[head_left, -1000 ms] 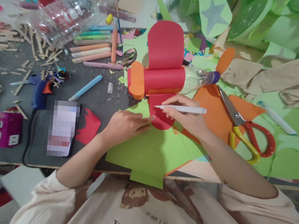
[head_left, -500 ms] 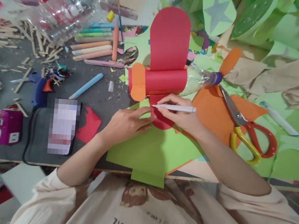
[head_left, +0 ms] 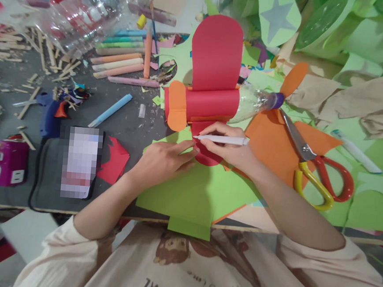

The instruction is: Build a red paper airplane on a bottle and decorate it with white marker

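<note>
A toy plane made from a plastic bottle lies on the table, its body wrapped in red paper (head_left: 211, 104). One rounded red wing (head_left: 217, 52) points away from me, and the other red wing (head_left: 210, 159) lies towards me under my hands. An orange paper tail piece (head_left: 177, 105) crosses one end; a purple cap (head_left: 276, 100) with an orange propeller (head_left: 294, 80) is at the other. My right hand (head_left: 239, 154) pinches a white marker (head_left: 228, 140), its tip at the near wing. With fingers stretched out, my left hand (head_left: 163, 160) rests at that wing's left edge.
Green paper (head_left: 190, 196) lies beneath my hands. Scissors (head_left: 306, 152) rest on orange paper (head_left: 271, 145) at right. To the left are a phone (head_left: 80, 161), a glue gun (head_left: 50, 117), a blue marker (head_left: 111, 109) and a purple box (head_left: 4, 163). Bottles (head_left: 95, 16) and wood sticks (head_left: 45, 57) lie beyond.
The marker and my right hand have shifted very slightly left. The far wing's rounded end appears a little lower in view. My left hand stays at the near wing.
</note>
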Demonstrator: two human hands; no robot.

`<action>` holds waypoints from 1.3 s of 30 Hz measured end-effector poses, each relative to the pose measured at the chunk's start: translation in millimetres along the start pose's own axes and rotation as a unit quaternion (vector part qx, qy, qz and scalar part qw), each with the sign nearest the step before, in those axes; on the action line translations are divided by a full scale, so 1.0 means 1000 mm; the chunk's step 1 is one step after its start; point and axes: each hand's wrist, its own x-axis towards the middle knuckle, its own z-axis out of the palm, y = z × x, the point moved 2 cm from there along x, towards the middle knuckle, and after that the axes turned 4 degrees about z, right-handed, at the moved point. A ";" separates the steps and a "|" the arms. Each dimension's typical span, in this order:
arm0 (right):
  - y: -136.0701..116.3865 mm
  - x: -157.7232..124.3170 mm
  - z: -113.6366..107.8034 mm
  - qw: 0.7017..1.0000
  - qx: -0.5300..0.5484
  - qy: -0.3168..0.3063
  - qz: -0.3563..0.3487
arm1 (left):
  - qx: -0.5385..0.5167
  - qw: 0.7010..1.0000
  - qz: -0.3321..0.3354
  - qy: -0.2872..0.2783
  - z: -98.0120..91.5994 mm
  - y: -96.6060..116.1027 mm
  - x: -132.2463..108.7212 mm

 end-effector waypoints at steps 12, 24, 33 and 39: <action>-0.001 -0.002 0.001 1.000 -0.002 -0.004 0.002 | -0.016 0.999 -0.018 -0.042 0.000 0.000 -0.002; -0.002 -0.004 -0.007 0.999 0.015 0.013 0.045 | -0.019 0.999 -0.013 -0.030 -0.001 -0.001 -0.001; -0.001 -0.005 -0.013 0.998 0.014 0.030 0.054 | -0.028 0.997 -0.024 -0.071 0.001 -0.002 -0.001; 0.002 -0.006 -0.018 0.998 0.004 0.041 0.055 | -0.026 0.998 -0.018 -0.051 0.000 -0.003 -0.003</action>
